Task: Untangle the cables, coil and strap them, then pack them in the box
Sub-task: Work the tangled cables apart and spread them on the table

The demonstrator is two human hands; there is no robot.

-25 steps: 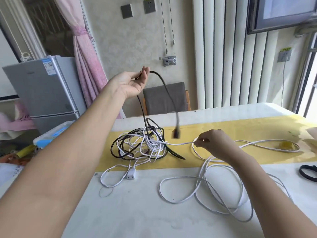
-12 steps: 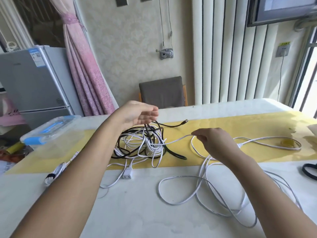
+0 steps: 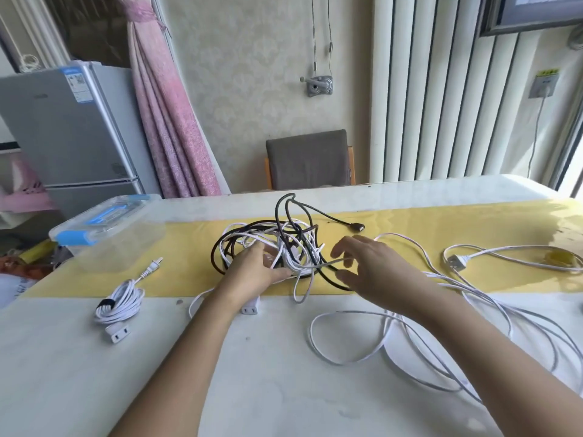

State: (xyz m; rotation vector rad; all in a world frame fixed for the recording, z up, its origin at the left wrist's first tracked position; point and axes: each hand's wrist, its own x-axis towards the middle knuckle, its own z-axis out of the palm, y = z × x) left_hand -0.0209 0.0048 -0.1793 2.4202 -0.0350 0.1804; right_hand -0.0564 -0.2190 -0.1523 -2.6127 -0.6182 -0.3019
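Observation:
A tangle of black and white cables (image 3: 285, 239) lies on the yellow runner (image 3: 410, 222) at the table's middle. My left hand (image 3: 255, 269) reaches into its near side, thumb above and straight fingers below some white strands. My right hand (image 3: 366, 263) hovers at the tangle's right edge with fingers spread, holding nothing; one white strand crosses in front of its fingertips. The black cable's plug end (image 3: 356, 228) rests on the runner behind that hand. A white cable (image 3: 120, 302), coiled and bound with a black strap, sits at the left. The clear box with a blue lid (image 3: 107, 228) stands at the far left.
Loose white cable loops (image 3: 410, 323) sprawl over the table's right half, with a white plug (image 3: 456, 261) on the runner. A white socket end (image 3: 250, 308) lies under my left wrist. A grey chair (image 3: 309, 159) stands behind the table and a fridge (image 3: 72, 127) at the left.
My left hand dropped the raised black cable and came down into the tangle. My right hand let go of the white strand and opened. The camera tilted down and left.

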